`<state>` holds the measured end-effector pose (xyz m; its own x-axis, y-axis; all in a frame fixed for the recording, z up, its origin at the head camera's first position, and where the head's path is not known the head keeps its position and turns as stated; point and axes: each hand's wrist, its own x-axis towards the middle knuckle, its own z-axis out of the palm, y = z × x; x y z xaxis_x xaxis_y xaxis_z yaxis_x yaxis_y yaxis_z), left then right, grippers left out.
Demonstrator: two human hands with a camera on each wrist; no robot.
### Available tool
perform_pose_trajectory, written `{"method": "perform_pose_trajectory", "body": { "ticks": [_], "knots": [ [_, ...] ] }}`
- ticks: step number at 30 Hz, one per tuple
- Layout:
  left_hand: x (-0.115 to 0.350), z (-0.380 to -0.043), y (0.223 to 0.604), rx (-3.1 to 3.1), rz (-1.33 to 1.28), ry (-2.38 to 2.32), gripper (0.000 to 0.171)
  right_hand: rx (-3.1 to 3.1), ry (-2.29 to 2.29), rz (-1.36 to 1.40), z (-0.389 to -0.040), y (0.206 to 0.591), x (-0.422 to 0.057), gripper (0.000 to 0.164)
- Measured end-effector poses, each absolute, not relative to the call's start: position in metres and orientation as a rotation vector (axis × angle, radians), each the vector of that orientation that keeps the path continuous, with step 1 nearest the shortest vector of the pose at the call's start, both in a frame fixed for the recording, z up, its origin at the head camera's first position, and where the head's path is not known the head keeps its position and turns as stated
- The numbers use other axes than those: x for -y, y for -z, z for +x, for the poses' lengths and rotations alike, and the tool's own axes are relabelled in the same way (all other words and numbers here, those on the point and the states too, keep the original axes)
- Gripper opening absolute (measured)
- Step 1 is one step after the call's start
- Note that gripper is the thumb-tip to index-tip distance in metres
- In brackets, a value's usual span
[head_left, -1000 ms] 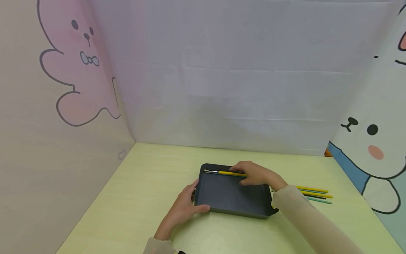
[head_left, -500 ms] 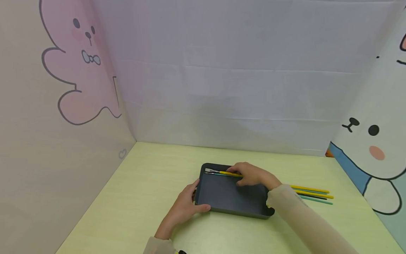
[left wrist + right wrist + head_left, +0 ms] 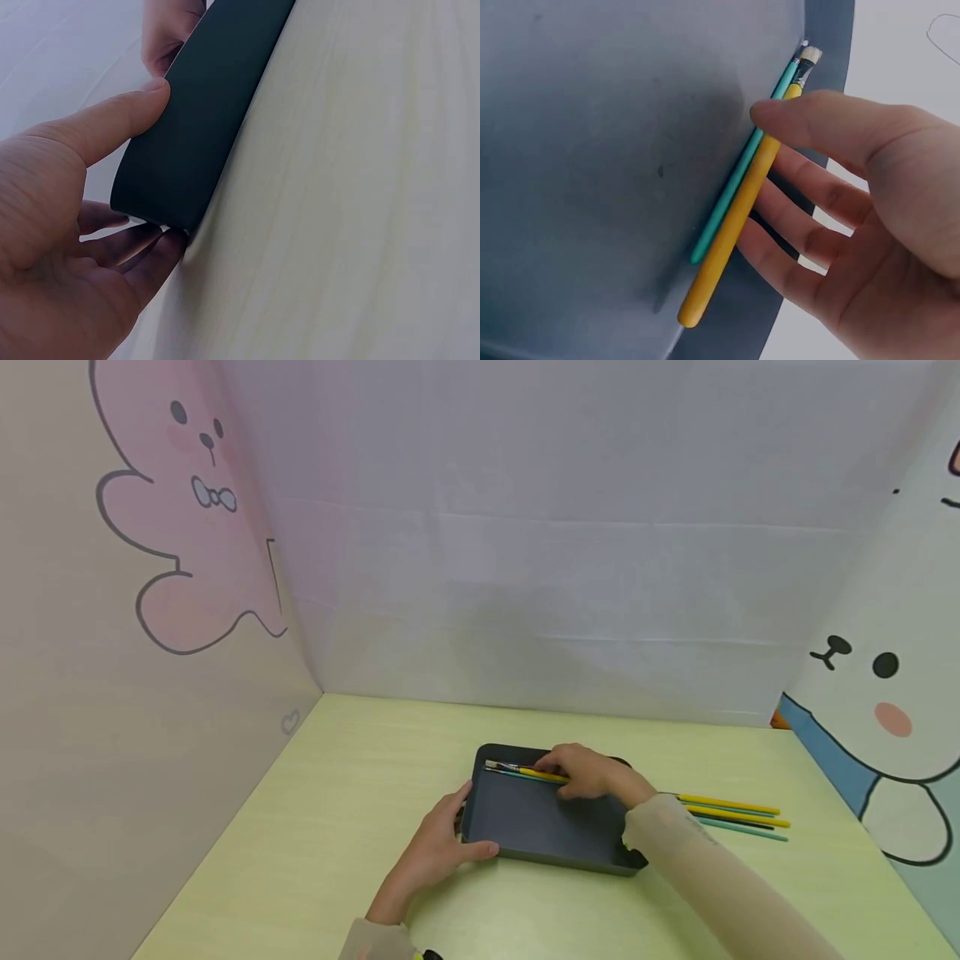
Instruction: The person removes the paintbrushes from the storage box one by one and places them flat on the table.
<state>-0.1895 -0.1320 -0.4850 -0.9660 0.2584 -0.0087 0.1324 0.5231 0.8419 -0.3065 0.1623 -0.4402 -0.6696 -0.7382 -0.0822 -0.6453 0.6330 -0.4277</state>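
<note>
A dark grey rectangular tray point(image 3: 525, 822) lies on the table. At its left end my left hand point(image 3: 435, 843) grips the corner, with the thumb point(image 3: 124, 120) on the front wall and the other fingers around the short side. My right hand point(image 3: 588, 772) is over the tray's far side, pinching a yellow paintbrush point(image 3: 731, 225) between thumb and fingers. Alongside it runs a thinner turquoise paintbrush point(image 3: 727, 199), passing under the thumb tip. Both brushes have their bristles towards the tray's left end, near the far wall.
More paintbrushes, including a yellow paintbrush point(image 3: 735, 803) and a turquoise paintbrush point(image 3: 750, 832), lie on the table right of the tray, partly behind the right sleeve point(image 3: 720, 877). A pale wall point(image 3: 555, 610) stands behind the table, with cartoon-printed walls at both sides.
My right hand has shifted slightly left, bringing the yellow paintbrush closer alongside the turquoise one. More of the brushes on the right shows past the sleeve. My left hand stays at the tray's corner.
</note>
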Motion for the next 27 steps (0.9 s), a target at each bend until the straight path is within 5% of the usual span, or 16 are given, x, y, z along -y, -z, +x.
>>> {"method": "perform_pose_trajectory", "body": {
  "ticks": [27],
  "knots": [
    [0.1319, -0.19, 0.4826, -2.623, 0.355, -1.438, 0.11, -2.727, 0.504, -1.127, -0.3081, 0.4438, -0.1528, 0.035]
  ]
}}
